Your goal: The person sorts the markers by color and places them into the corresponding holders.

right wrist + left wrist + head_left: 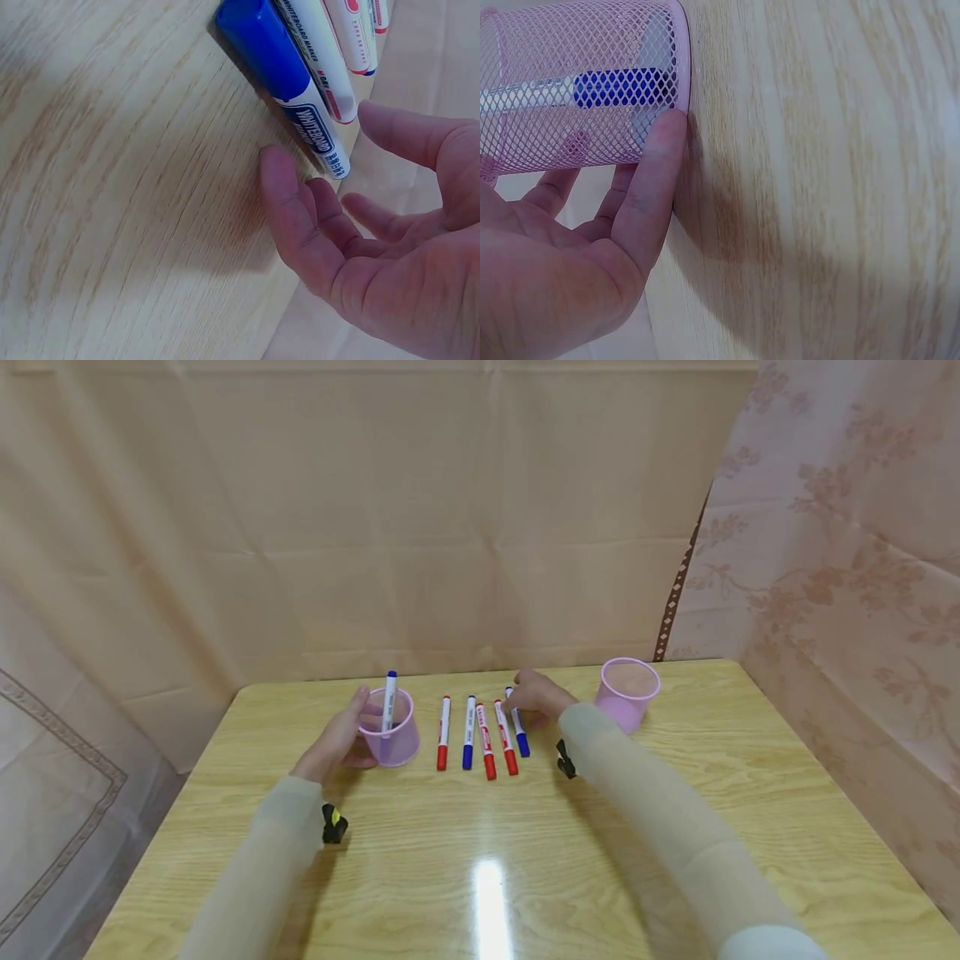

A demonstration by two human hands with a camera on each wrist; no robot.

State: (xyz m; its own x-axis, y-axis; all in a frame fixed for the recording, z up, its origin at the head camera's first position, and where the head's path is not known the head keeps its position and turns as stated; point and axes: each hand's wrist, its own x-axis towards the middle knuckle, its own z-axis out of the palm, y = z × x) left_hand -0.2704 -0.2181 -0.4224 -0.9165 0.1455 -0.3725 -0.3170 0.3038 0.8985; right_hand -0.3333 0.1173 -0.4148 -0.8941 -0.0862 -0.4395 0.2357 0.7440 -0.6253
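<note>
On the left, a pink mesh pen cup [395,745] stands upright on the table with one blue-capped whiteboard marker [389,702] inside. My left hand [337,742] holds this cup from its left side, a fingertip low near the base in the left wrist view. Over the right end of a row of markers is my right hand [538,695]. Its thumb and fingers are spread around the tail end of a blue whiteboard marker [274,64], with gaps showing between them and it. Beside that marker lies a red-capped marker [506,743].
Further left in the row lie another red-capped marker [486,745], a blue-capped marker [469,735] and a red-capped one [444,735]. A second pink mesh cup [624,708] stands behind my right forearm. Beyond the wooden table [420,860] hangs a beige cloth [450,527].
</note>
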